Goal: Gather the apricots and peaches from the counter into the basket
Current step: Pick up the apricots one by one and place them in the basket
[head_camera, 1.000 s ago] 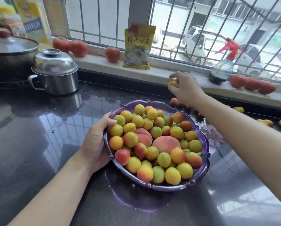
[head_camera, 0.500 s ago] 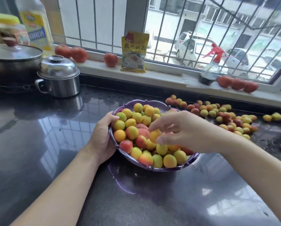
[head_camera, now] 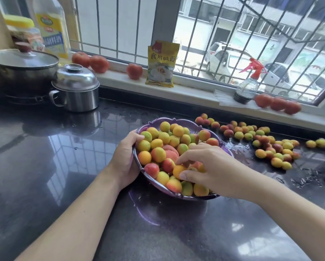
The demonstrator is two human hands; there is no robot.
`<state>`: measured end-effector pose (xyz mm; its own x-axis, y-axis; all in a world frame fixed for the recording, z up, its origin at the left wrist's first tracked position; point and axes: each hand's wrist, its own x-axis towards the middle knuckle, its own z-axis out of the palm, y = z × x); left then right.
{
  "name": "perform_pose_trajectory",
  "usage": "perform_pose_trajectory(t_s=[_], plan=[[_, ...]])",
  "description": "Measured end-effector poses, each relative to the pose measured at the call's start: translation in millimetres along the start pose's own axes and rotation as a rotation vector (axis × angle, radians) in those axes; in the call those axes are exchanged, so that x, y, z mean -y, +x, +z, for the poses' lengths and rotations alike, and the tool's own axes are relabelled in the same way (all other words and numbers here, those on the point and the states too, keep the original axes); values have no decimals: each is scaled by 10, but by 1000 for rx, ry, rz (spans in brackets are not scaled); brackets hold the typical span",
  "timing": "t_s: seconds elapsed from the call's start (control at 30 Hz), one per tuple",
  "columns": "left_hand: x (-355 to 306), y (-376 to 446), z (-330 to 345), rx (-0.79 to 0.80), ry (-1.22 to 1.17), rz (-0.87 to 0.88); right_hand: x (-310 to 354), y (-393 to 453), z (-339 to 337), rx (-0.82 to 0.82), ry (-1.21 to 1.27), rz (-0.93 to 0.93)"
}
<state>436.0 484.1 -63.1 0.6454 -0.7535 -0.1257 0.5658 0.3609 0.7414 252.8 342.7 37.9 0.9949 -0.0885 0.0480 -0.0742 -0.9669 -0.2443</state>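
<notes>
Purple basket point(head_camera: 186, 123) rim sits in my left hand point(head_camera: 125, 162) grip; my right hand point(head_camera: 212, 168) reaches over it, fingers pinching an orange apricot point(head_camera: 178, 171).

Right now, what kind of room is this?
Most likely a home kitchen. A lidded pot and a steel pot stand on a dark counter, a cooking oil bottle behind them, and tomatoes line the windowsill.
</notes>
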Motion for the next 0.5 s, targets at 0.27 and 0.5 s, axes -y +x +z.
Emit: perform_pose_trajectory(t_s=[0.27, 0.5], plan=[[5, -2, -1, -1, 14, -7, 26, 5, 40, -30, -39, 19], [20, 20, -28, 4, 33, 8, -242, 158, -298, -215, 176, 121]])
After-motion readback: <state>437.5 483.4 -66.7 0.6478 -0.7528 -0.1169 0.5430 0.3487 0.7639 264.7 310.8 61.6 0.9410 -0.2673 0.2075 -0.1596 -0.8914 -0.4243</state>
